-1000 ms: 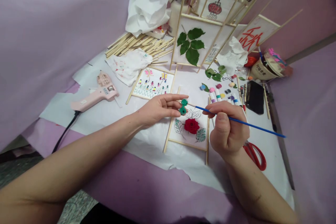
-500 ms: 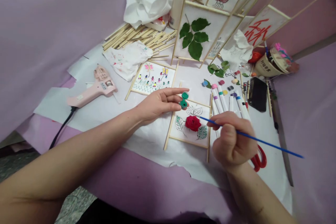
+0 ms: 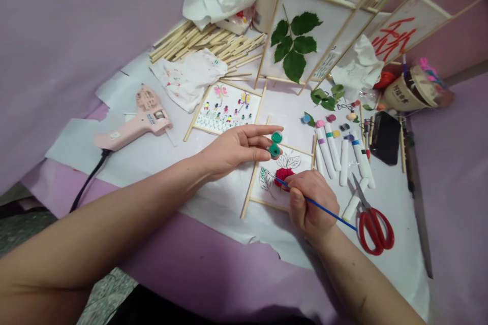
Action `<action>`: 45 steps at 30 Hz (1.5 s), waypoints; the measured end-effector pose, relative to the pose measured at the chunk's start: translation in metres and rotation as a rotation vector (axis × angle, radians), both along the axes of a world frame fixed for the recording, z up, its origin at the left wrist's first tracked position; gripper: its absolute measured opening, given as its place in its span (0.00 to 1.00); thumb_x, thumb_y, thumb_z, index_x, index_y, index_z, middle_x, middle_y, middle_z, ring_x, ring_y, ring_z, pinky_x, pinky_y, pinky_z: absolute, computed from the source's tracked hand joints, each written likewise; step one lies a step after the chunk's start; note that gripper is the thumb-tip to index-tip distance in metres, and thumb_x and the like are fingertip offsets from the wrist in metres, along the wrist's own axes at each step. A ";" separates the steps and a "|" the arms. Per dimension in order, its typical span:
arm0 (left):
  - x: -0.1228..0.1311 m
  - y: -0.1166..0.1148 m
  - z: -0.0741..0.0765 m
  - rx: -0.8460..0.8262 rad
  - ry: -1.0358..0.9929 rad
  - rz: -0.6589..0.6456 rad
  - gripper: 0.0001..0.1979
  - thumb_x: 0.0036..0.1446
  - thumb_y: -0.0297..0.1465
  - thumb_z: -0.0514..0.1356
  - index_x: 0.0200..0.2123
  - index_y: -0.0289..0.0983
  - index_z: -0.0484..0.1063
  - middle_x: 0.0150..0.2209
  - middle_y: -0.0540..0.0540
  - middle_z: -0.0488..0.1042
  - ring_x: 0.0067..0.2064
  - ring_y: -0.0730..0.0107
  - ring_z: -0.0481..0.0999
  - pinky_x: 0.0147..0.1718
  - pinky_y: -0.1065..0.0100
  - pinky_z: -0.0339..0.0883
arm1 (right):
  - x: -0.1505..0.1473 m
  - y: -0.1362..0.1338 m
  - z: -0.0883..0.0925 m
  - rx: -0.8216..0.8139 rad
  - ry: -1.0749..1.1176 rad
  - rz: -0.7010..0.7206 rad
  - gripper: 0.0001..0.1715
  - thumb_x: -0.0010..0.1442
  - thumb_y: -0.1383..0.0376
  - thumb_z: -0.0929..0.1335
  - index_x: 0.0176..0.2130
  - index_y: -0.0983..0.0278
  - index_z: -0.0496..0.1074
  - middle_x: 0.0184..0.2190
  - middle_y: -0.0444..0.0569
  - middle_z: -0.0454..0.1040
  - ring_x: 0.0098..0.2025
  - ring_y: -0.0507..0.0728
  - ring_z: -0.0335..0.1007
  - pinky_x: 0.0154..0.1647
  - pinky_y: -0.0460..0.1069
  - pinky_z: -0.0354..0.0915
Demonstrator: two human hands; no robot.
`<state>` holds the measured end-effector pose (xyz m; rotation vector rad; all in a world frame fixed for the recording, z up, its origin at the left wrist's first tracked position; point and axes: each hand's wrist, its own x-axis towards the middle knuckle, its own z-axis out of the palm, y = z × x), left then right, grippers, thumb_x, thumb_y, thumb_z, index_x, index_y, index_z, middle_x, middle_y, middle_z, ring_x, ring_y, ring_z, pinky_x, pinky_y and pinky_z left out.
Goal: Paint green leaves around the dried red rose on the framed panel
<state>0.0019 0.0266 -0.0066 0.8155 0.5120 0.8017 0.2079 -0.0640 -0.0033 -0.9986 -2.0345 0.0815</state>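
Between the thumb and fingers of my left hand (image 3: 244, 147) is a small open pot of green paint (image 3: 274, 150), its lid hinged back. It hovers over the upper left part of a stick-framed panel (image 3: 263, 195). My right hand (image 3: 314, 200) pinches a thin blue paintbrush (image 3: 324, 208), its tip near the left leaf drawing (image 3: 266, 179), which carries some green dabs. Whether the tip touches the panel I cannot tell. A red rose-like flower (image 3: 282, 176) sits at the panel's middle, partly covered by my right hand. An outlined leaf (image 3: 290, 159) shows above it.
Red-handled scissors (image 3: 375, 228) and several white markers (image 3: 344, 162) lie to the right, near a black phone (image 3: 386, 137). A pink glue gun (image 3: 133, 129) rests at left. Behind are a painted panel (image 3: 229, 109), a stick pile (image 3: 209, 45) and a standing leaf-decorated frame (image 3: 263, 56).
My right hand has moved left and down with the paintbrush, bringing its tip from above the flower to the left leaf. The scissors now show fully. The view has shifted slightly.
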 end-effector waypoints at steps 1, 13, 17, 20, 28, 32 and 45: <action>0.000 0.000 0.000 0.000 0.001 -0.001 0.25 0.49 0.21 0.72 0.51 0.42 0.83 0.35 0.50 0.81 0.42 0.69 0.83 0.51 0.62 0.71 | 0.000 0.000 0.000 0.000 0.001 0.002 0.07 0.70 0.68 0.63 0.40 0.62 0.70 0.28 0.47 0.76 0.30 0.56 0.73 0.33 0.52 0.65; 0.000 -0.001 0.002 -0.010 0.008 0.001 0.24 0.48 0.21 0.72 0.51 0.42 0.83 0.35 0.51 0.82 0.41 0.70 0.83 0.48 0.65 0.73 | -0.003 0.000 0.000 -0.028 -0.002 -0.005 0.08 0.70 0.69 0.63 0.38 0.61 0.70 0.28 0.47 0.76 0.29 0.54 0.71 0.33 0.52 0.65; 0.000 -0.001 0.001 -0.003 0.004 -0.003 0.24 0.48 0.21 0.73 0.50 0.42 0.84 0.35 0.51 0.82 0.42 0.70 0.83 0.49 0.64 0.72 | -0.004 0.000 0.001 -0.034 0.038 0.014 0.08 0.69 0.70 0.63 0.38 0.61 0.70 0.28 0.47 0.76 0.30 0.55 0.72 0.33 0.52 0.66; 0.000 -0.001 0.001 -0.002 0.019 0.001 0.25 0.48 0.22 0.72 0.51 0.42 0.83 0.35 0.50 0.81 0.42 0.68 0.83 0.51 0.62 0.72 | -0.003 0.000 0.000 -0.034 0.051 0.015 0.09 0.69 0.70 0.63 0.38 0.61 0.70 0.28 0.46 0.76 0.30 0.55 0.73 0.33 0.52 0.66; 0.000 -0.001 0.001 -0.006 0.002 -0.005 0.24 0.49 0.21 0.72 0.51 0.43 0.83 0.35 0.52 0.81 0.42 0.70 0.83 0.50 0.64 0.72 | -0.001 0.001 -0.002 -0.047 0.040 -0.052 0.08 0.69 0.70 0.63 0.38 0.61 0.71 0.28 0.47 0.76 0.30 0.55 0.72 0.33 0.52 0.66; 0.000 -0.001 0.001 -0.010 0.005 -0.003 0.24 0.49 0.21 0.72 0.51 0.42 0.83 0.34 0.52 0.81 0.42 0.70 0.83 0.50 0.64 0.72 | 0.000 0.002 -0.002 -0.026 0.039 -0.070 0.09 0.70 0.69 0.63 0.38 0.61 0.72 0.28 0.47 0.76 0.30 0.55 0.72 0.33 0.52 0.66; 0.001 -0.001 0.001 -0.012 0.013 0.002 0.25 0.48 0.21 0.72 0.50 0.42 0.83 0.34 0.52 0.81 0.41 0.70 0.82 0.49 0.65 0.71 | 0.000 -0.001 -0.003 -0.080 0.077 -0.021 0.09 0.69 0.69 0.63 0.38 0.61 0.71 0.28 0.47 0.76 0.30 0.55 0.73 0.34 0.53 0.67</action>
